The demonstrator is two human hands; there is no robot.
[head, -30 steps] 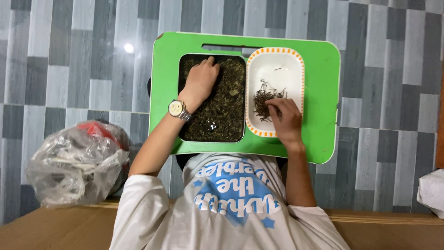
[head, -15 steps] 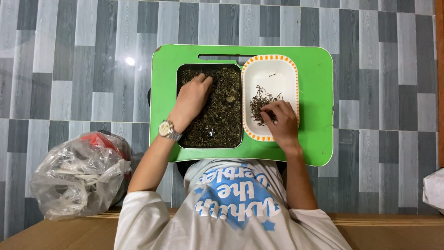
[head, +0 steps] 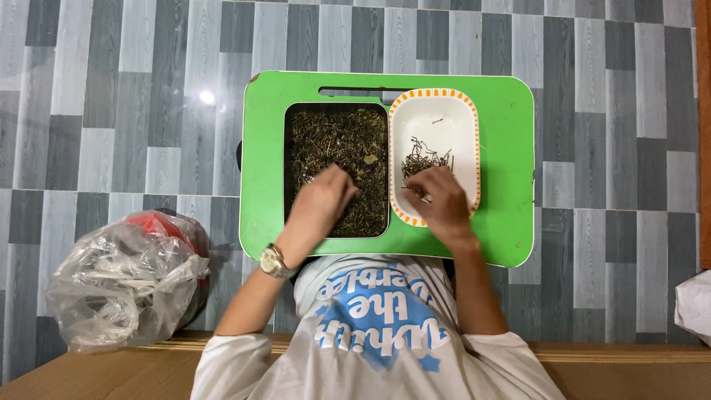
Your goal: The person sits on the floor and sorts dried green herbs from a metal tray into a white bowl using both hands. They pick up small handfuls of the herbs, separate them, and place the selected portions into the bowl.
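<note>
A black rectangular tray [head: 296,118] filled with dark dried herbs [head: 333,141] sits on a green lap table [head: 507,155]. Beside it on the right is a white oval dish with an orange rim [head: 437,98] holding a small heap of dried stems [head: 424,159]. My left hand [head: 320,201], with a wristwatch [head: 272,261], lies in the near part of the herb tray, fingers drawn together on the herbs and slightly blurred. My right hand [head: 438,201] is over the near half of the dish, fingertips pinched on a few stems.
The green table stands on a grey tiled floor [head: 111,111]. A crumpled clear plastic bag with something red inside [head: 126,278] lies at the left. A white object [head: 696,304] shows at the right edge. A brown wooden edge [head: 89,370] runs along the bottom.
My left hand has pulled back from the far part of the herb tray to its near part. My right hand stays in the white dish, barely shifted.
</note>
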